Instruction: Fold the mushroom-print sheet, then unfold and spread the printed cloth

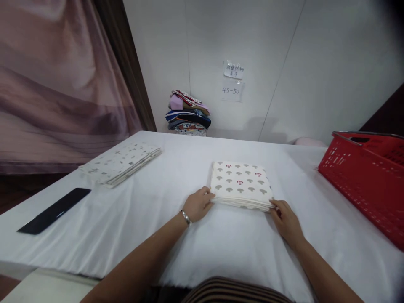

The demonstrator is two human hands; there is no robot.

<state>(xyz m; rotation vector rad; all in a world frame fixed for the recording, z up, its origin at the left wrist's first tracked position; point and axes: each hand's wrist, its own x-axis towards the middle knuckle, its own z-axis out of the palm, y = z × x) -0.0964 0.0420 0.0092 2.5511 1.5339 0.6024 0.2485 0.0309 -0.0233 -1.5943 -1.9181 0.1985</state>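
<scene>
A folded white cloth (241, 181) printed with grey and red mushrooms lies flat on the white-covered table (176, 248), its layered edge toward me. At its near left corner, my left hand (198, 204) pinches the fabric between thumb and fingers; a silver bracelet circles that wrist. My right hand (285, 219) grips the near right corner in the same way, thumb below and fingers on top. Both hands are closed on the cloth's corners.
Another folded patterned cloth (123, 162) lies at the left, with a flat black strip (55, 210) nearer me. A red plastic basket (362, 181) stands at the right. Behind the table rises a stack of folded textiles (188, 113) against the wall, near paper notes (232, 90).
</scene>
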